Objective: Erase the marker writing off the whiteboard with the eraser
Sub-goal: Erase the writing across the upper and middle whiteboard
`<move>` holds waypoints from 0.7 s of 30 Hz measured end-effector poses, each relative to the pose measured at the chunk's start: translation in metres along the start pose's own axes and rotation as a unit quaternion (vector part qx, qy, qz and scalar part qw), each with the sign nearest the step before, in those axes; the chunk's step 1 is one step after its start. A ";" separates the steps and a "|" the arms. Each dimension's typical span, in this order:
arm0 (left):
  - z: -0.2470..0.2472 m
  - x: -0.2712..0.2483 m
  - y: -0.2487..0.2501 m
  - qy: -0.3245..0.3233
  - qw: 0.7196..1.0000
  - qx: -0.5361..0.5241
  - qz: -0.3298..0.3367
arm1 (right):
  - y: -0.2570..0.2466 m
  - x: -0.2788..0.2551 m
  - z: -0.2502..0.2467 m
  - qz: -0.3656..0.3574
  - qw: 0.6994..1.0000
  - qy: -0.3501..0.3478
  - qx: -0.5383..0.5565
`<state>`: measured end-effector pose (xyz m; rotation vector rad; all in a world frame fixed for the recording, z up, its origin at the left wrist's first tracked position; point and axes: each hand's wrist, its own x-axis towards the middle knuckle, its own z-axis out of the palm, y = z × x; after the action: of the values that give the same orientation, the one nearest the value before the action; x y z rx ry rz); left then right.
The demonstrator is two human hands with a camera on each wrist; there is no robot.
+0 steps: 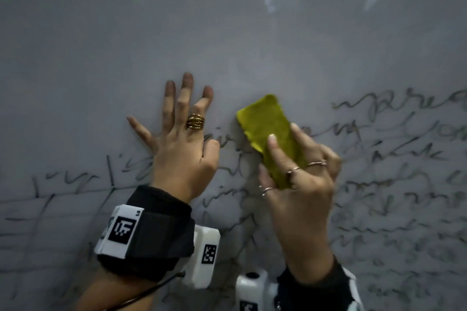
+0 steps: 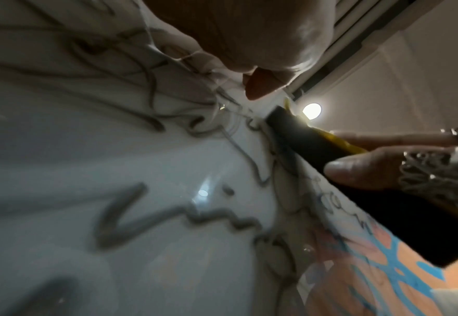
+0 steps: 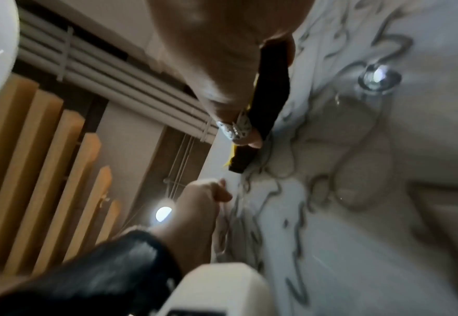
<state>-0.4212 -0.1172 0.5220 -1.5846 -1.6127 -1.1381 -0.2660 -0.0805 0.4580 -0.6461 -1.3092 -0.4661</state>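
Yellow-backed eraser (image 1: 271,134) in right-hand (image 1: 300,184) finger grip, dark felt flat against whiteboard (image 1: 227,33) — left hand (image 1: 177,144) spread open, bracing beside marker writing (image 1: 394,159).

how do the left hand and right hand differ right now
The left hand lies flat on the whiteboard, fingers spread and holding nothing; the right hand grips the eraser. The left wears one gold ring, the right several thin silver ones. Both wear wrist cameras.

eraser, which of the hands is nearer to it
Right. The right hand grips the eraser; the left hand lies flat on the whiteboard beside it.
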 end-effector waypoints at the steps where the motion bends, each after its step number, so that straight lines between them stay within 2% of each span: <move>1: -0.001 0.000 -0.003 -0.001 1.000 0.003 0.004 | -0.008 -0.006 0.004 -0.012 1.000 -0.021 0.008; 4: -0.008 0.001 -0.009 -0.018 0.999 0.020 0.020 | -0.002 -0.009 -0.003 -0.007 1.000 -0.018 -0.014; 9: -0.014 0.001 -0.011 -0.041 0.998 0.020 0.037 | 0.021 -0.002 -0.022 0.085 0.986 0.060 -0.127; 11: -0.011 0.000 -0.008 -0.036 0.999 0.005 0.032 | 0.007 -0.005 -0.014 0.067 0.989 0.054 -0.118; 15: -0.013 0.001 0.001 -0.024 1.000 0.005 0.012 | -0.015 -0.013 0.001 -0.007 0.997 -0.022 -0.080; 17: -0.018 0.001 0.004 -0.040 0.999 0.028 0.008 | 0.001 -0.008 -0.010 0.024 0.996 -0.009 -0.081; 21: -0.026 -0.003 0.009 -0.051 0.997 0.055 -0.001 | 0.062 0.010 -0.049 0.146 0.974 0.088 -0.148</move>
<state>-0.4162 -0.1424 0.5327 -1.5926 -1.7127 -0.9659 -0.1883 -0.0671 0.4513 -1.0083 -0.9645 -0.4683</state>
